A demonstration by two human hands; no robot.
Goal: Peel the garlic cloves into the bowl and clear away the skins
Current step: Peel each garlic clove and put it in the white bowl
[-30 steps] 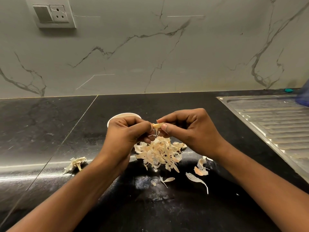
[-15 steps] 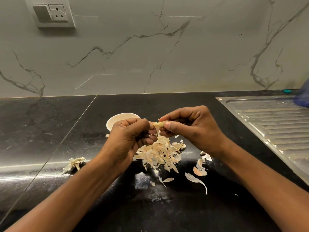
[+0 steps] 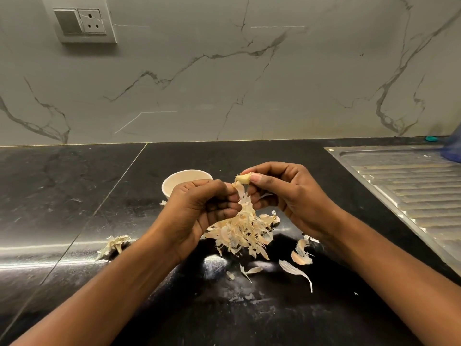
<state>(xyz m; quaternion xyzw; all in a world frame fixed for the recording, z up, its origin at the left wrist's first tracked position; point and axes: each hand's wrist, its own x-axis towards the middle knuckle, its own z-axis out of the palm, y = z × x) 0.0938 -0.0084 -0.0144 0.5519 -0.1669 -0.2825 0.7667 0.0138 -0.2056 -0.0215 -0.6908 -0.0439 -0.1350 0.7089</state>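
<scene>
The bowl (image 3: 179,179) stands on the counter (image 3: 74,196) just behind the left hand (image 3: 202,208); the heap of skins (image 3: 242,233) lies in front of it, below and between the hands — the right hand (image 3: 287,196) holds the clove (image 3: 243,178) above the heap, a skin strip (image 3: 240,196) stretched from it to the left hand. A clump of skins (image 3: 113,245) lies well left of the heap, loose skins (image 3: 300,253) just right of it. The drainboard (image 3: 411,191) sits at the counter's far right, the wall (image 3: 224,83) behind, a switch plate (image 3: 79,21) upper left.
</scene>
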